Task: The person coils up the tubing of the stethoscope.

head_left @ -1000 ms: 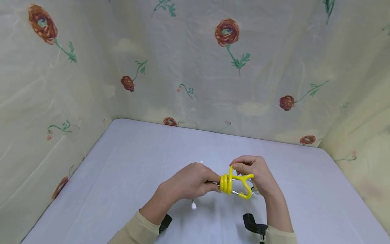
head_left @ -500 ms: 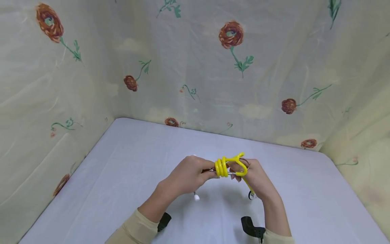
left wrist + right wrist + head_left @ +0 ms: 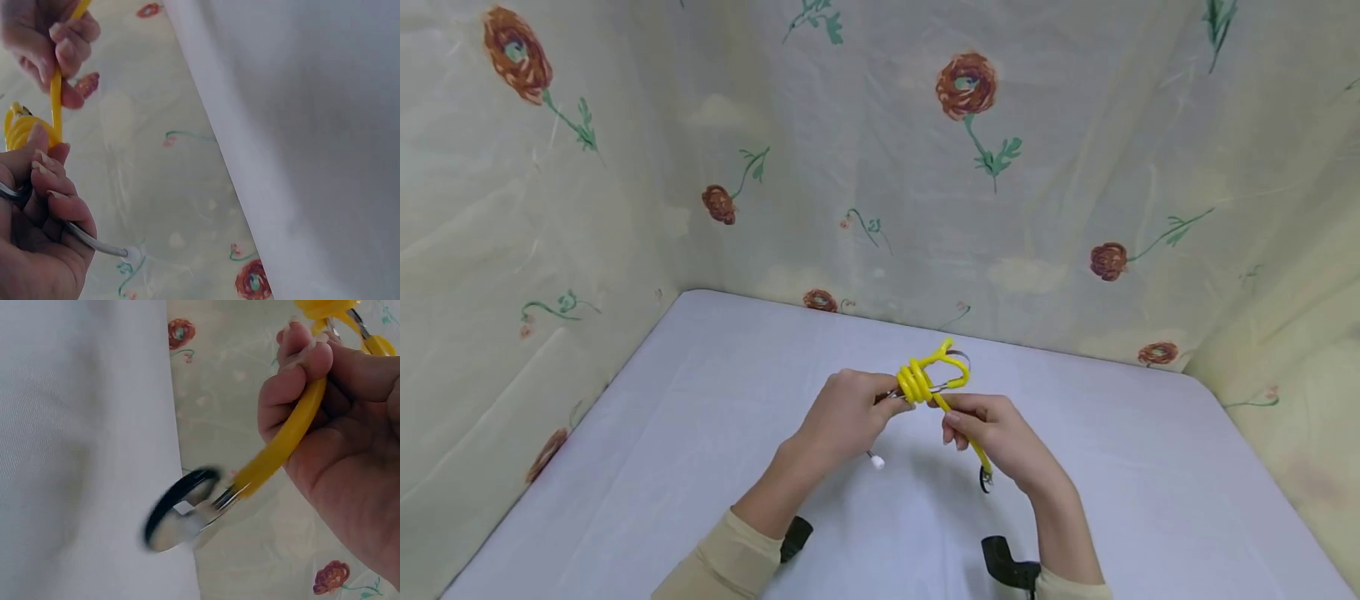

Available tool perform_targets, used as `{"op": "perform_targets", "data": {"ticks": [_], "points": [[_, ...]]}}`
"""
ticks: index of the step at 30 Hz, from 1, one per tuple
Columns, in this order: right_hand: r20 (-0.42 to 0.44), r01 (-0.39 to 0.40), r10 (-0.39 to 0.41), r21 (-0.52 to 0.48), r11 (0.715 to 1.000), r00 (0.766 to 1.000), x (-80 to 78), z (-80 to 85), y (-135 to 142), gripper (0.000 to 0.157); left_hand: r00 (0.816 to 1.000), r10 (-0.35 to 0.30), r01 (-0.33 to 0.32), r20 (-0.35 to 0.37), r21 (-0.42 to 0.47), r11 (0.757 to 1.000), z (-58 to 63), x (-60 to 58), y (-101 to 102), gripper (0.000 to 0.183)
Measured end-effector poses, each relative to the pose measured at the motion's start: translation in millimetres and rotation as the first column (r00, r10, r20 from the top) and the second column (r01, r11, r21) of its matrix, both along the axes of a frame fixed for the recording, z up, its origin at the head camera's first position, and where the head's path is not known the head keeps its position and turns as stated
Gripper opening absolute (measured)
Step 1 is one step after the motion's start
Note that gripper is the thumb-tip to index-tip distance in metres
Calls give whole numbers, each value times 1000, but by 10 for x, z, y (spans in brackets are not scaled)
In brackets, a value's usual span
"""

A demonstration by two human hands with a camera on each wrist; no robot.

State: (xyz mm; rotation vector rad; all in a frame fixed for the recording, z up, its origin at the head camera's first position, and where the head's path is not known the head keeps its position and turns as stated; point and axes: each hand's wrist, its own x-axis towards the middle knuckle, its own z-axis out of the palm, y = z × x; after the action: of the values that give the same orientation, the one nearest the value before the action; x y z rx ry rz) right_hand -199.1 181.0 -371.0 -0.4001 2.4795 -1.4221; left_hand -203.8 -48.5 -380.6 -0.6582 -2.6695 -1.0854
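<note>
A stethoscope point(image 3: 914, 382) with yellow tubing is held up above the table by both hands. Its tubing is wound in several tight turns around the metal ear tubes. My left hand point(image 3: 847, 414) grips the metal tubes just beside the coil, and a white eartip point(image 3: 132, 255) sticks out below its fingers. Between thumb and fingers, my right hand point(image 3: 992, 429) pinches the free end of the tubing point(image 3: 284, 444). From that end hangs the chest piece point(image 3: 181, 515), a metal disc with a black rim. The tubing's Y-fork point(image 3: 947, 347) points up and away from the hands.
A white-covered table point(image 3: 760, 350) lies beneath the hands. Curtain-like sheets point(image 3: 880, 167) with a flower print stand around its back and sides. Black wrist-camera mounts point(image 3: 1006, 562) jut out by the sleeves.
The right hand has passed the tubing's end around the ear tubes and drawn it down toward the near side. Both hands and the coil have shifted left, and the Y-fork has tipped upward.
</note>
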Motion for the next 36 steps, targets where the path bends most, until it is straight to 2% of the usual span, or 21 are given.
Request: {"op": "perform_targets", "data": {"ticks": [5, 10, 14, 17, 21, 27, 30, 36], "points": [[35, 28, -28, -2, 1000, 999, 15, 27, -46, 31, 992, 124, -124, 2, 24, 992, 28, -51, -135, 22], [12, 34, -33, -64, 997, 999, 38, 71, -113, 30, 986, 169, -169, 13, 39, 985, 26, -94, -213, 22], [-17, -47, 45, -106, 993, 999, 66, 97, -136, 16, 982, 176, -178, 63, 16, 984, 12, -95, -189, 25], [-47, -117, 112, -126, 985, 993, 95, 111, -130, 12, 979, 183, -183, 89, -11, 983, 6, -84, -149, 25], [-60, -187, 179, -177, 966, 982, 126, 126, -98, 17, 980, 183, -181, 73, -39, 983, 4, -70, -105, 25], [-77, -302, 292, -246, 921, 953, 135, 130, -64, 22, 981, 188, -185, 53, -56, 981, -1, -62, -89, 26], [-86, -297, 284, -257, 920, 955, 138, 124, -67, 22, 980, 189, -186, 58, -52, 981, 0, -64, -93, 27], [-72, -179, 166, -256, 950, 984, 139, 122, -118, 21, 981, 185, -182, 52, -48, 982, 10, -68, -103, 25]]}}
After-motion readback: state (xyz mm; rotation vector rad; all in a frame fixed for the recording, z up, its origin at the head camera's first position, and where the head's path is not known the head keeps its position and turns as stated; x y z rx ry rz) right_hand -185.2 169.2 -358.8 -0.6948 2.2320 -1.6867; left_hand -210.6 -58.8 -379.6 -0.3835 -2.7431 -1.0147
